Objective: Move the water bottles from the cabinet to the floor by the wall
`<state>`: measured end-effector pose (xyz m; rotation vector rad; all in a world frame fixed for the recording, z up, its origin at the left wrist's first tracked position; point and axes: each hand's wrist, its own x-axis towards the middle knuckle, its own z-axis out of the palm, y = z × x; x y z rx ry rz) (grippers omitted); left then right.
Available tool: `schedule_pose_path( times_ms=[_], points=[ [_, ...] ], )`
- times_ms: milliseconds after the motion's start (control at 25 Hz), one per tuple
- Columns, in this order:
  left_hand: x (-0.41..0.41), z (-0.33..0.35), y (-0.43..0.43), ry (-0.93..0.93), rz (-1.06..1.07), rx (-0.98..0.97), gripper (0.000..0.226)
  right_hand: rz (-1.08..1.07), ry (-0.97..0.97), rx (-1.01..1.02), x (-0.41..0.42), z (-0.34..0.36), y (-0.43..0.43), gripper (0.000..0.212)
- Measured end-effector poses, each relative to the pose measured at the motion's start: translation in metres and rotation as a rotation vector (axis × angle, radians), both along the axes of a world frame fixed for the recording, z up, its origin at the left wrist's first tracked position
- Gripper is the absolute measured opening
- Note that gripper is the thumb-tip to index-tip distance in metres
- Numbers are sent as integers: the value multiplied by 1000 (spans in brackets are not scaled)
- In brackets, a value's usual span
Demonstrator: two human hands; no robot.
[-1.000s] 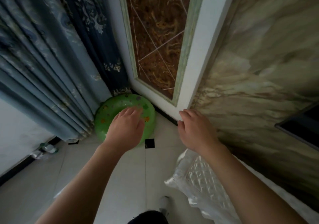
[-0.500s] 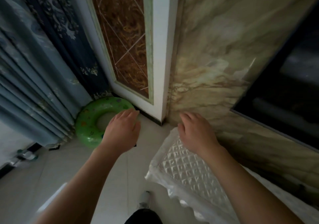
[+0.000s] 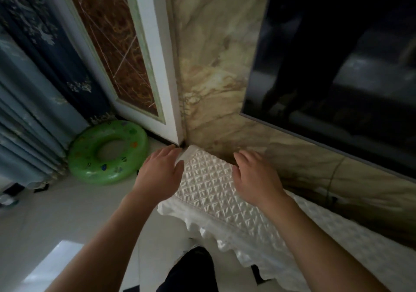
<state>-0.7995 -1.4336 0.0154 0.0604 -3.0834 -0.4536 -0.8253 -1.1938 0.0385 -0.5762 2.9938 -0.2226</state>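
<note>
2 hands: left hand (image 3: 159,174) & right hand (image 3: 256,177), both w/ fingers loose and spread, holding nothing, over the end of 1 white quilted cloth (image 3: 207,190). What's under it is hidden. 1 green swim ring (image 3: 86,159) on the floor (image 3: 45,215), left of the left hand. Far left at frame edge: 1 blurry, cut-off thing, poss. a water bottle (image 3: 7,200), on the floor. Marble wall (image 3: 213,66) ahead, curtains (image 3: 33,89) left, dark screen (image 3: 337,66) right.

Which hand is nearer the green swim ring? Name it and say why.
The left hand, at the quilted white cover's left edge, beside the green swim ring. The right hand is across the cover, by the marble wall.
</note>
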Motion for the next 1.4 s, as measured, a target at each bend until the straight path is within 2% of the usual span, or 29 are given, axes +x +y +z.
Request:
schedule_pose_path(
  times_ms=[480, 680, 880, 1160, 1400],
  points=[
    [-18, -22, 143, -4, -111, 14, 49, -129, -25, -10, 9, -20, 141, 47],
    [-45, -40, 214, -11, -88, 24, 50, -84, -35, 27, -22, -38, 210, 49],
    [-49, -27, 278, -13, -83, 27, 49, -58, -48, 32, -33, -26, 269, 48],
    [-32, 2, 355, -3, -107, 12, 48, -84, -20, 18, -24, -12, 348, 44],
    [8, 6, 454, -8, -121, -23, 48, -112, -28, -6, 20, -13, 455, 48]
  ],
)
